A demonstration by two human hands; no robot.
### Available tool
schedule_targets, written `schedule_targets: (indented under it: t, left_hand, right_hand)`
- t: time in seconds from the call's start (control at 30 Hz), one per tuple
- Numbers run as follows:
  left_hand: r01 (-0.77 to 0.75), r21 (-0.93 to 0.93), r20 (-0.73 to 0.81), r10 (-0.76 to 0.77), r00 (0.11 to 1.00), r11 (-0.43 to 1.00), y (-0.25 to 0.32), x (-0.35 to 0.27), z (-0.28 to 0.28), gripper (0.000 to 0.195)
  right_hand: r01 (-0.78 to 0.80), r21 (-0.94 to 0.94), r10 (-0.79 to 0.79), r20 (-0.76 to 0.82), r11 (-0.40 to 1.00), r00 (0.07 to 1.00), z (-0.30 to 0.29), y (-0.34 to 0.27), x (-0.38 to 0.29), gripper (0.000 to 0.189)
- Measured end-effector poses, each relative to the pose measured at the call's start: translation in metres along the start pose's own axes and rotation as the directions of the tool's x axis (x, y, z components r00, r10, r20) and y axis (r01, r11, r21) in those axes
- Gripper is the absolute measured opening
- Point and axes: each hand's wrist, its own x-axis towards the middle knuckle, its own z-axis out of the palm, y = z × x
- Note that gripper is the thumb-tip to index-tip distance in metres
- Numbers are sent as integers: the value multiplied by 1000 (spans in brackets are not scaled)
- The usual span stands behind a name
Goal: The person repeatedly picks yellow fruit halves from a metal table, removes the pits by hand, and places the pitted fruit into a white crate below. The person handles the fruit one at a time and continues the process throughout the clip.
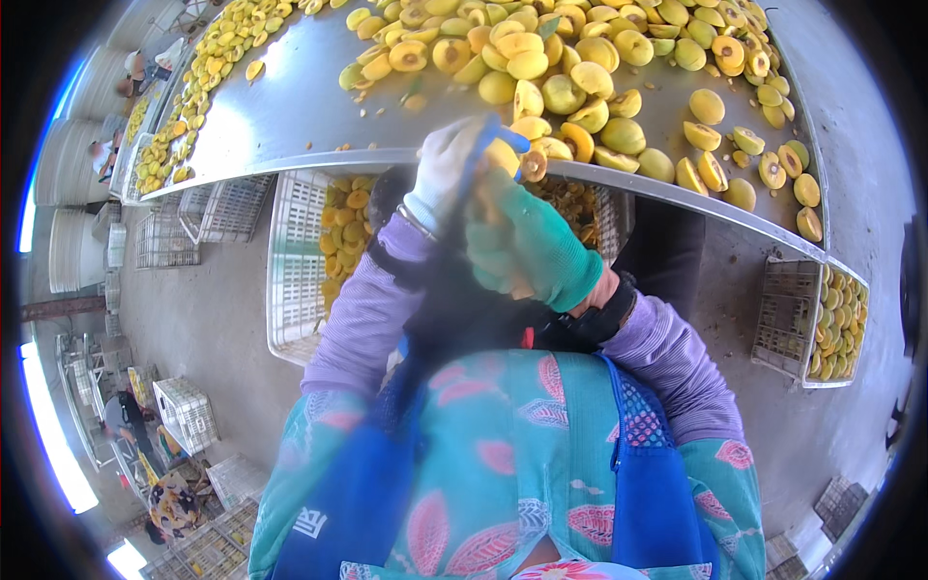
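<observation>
My left hand (453, 163), in a white knit glove with blue fingertips, grips a yellow peach (500, 156) above the near edge of the metal table (304, 109). Just to its right, my right hand (540, 243) in a green knit glove is closed around a pale, handle-like thing (520, 288). Blur and the fingers hide most of that thing. Close beyond both hands, whole and halved yellow peaches (565, 94) lie heaped on the tabletop. A cut peach with a brown centre (534, 165) shows beside the fingertips.
Under the table edge stands a white plastic crate (293, 268) with peach halves (344, 235). Dark scraps (573, 206) lie to its right. Another crate (786, 312) of peaches is on the floor at right. People (130, 420) work among crates at left.
</observation>
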Motion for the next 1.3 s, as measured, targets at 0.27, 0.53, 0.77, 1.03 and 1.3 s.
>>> schedule_targets:
  t: [0.27, 0.53, 0.77, 1.03, 1.3]
  left_hand:
    - [592, -310, -309, -668, 677, 744, 44, -37, -29, 32]
    - [278, 562, 14, -345, 939, 779, 16, 37, 3, 29]
    - [650, -352, 458, -481, 748, 674, -38, 53, -5, 38]
    - [-27, 388, 9, 26, 1000, 921, 4, 18, -2, 37]
    - [26, 328, -104, 8, 995, 944, 23, 18, 21, 40]
  right_hand:
    - [-141, 130, 92, 325, 981, 941, 3, 9, -1, 37]
    - [119, 12, -115, -166, 993, 979, -72, 14, -26, 26]
    - [253, -966, -859, 174, -54, 482, -59, -11, -19, 18]
    - [-242, -902, -693, 84, -359, 716, -16, -13, -6, 40]
    - [238, -962, -892, 219, -131, 395, -28, 8, 16, 25]
